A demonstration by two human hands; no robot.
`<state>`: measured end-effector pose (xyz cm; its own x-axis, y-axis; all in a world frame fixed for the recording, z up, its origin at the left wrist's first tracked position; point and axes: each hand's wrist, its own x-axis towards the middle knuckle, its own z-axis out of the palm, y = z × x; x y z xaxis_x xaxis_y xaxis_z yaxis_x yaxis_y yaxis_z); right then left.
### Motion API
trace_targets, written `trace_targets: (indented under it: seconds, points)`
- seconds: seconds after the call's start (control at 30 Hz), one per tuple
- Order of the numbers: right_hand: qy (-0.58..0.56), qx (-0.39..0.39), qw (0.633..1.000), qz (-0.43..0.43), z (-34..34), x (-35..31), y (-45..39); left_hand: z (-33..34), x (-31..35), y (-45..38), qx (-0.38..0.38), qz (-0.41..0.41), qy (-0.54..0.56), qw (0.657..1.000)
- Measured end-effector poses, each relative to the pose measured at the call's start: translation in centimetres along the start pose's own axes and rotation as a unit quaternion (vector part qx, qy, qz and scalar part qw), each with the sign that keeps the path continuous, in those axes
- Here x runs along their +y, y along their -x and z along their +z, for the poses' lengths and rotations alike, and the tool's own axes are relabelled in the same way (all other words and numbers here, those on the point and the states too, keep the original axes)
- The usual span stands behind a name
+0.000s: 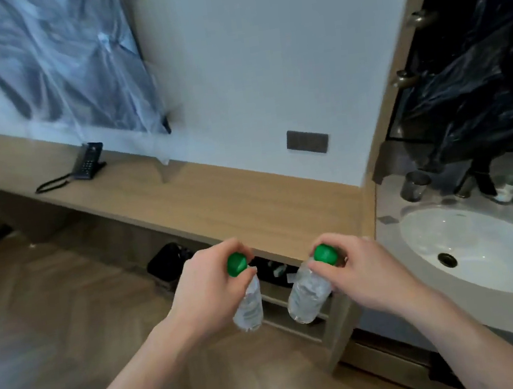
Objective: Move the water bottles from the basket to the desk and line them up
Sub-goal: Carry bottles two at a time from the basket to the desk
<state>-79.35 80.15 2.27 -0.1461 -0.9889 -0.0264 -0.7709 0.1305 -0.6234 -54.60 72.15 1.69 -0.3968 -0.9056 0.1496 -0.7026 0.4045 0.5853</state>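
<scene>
Two clear water bottles with green caps were in the air at the lower centre of the frame, one in each of the person's hands. The left hand [206,292] had its fingers [246,272] and thumb curled round the neck of the left bottle [247,306], just under the cap. The right hand [360,273] gripped the right bottle [309,293] the same way, fingertips pressed close beneath its cap. Both bottles hung down from the grip and tilted slightly, apart from each other and touching nothing else.

They were held just in front of the near edge of the wooden counter [203,198], which ran from the left of the frame to the centre right. A black telephone [86,163] stood on it towards the upper left, well apart from the hands. A white sink [481,249] lay at the right. The basket could not be made out for certain.

The step in hand looked like the carry from basket to counter. The next move would call for lifting both bottles above the counter edge, bringing them upright, and setting them down side by side on the bare wood ahead, bases flat, before the fingers let go.
</scene>
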Motion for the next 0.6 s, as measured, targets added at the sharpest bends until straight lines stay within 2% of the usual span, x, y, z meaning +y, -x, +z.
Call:
trace_targets:
  seconds: [0.23, 0.6]
  points:
    - [0.018, -0.079, 0.992, -0.099, 4.3, -7.8, -11.3, -6.8, -8.3, -3.0, 0.086, -0.074, -0.024, 0.993]
    - [0.019, -0.153, 0.967, -0.204, 11.6, -15.6, -30.6, -13.3, -19.6, -13.3, 0.152, -0.206, -0.055, 0.965]
